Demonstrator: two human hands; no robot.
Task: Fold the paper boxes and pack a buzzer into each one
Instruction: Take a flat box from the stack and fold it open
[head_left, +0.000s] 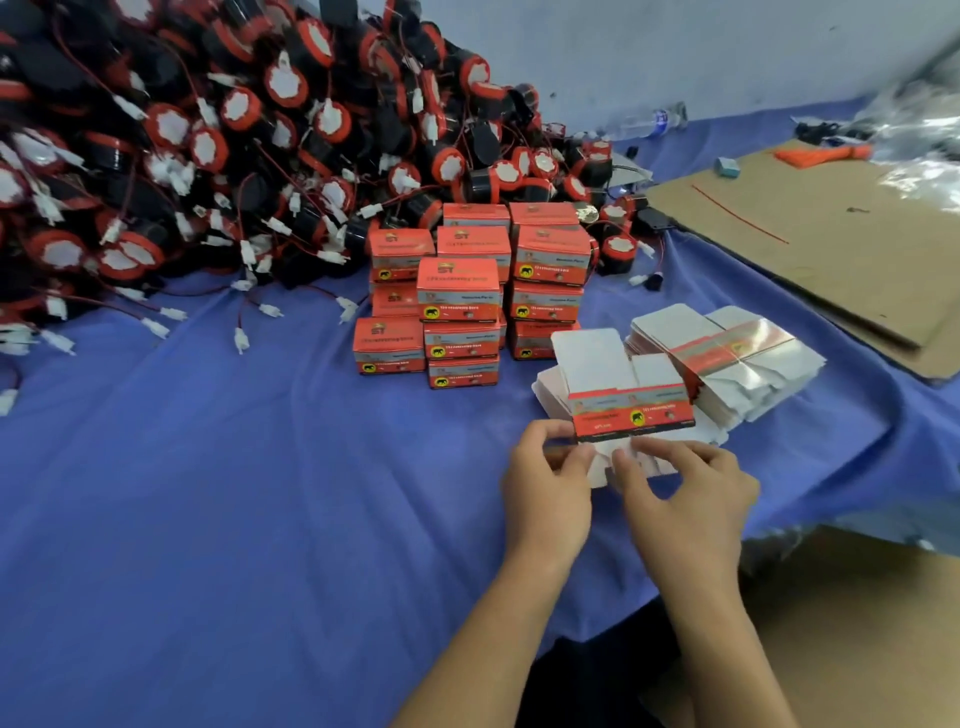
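At the near right of the tabletop (208, 467), both hands' fingers (566, 457) pinch a flat box blank (631, 410), long axis left-right, buzzers (208, 156) heaped far left.

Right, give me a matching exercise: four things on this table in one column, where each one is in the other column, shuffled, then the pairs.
Things:
1. buzzers
2. finished boxes
3. unfolded box
4. cardboard sheet

Places:
A. lying flat at the right edge of the blue cloth
B. held between the left hand and right hand
C. heaped in a big pile at far left
D. stacked in short columns at the centre

Pairs: 1-C, 2-D, 3-B, 4-A
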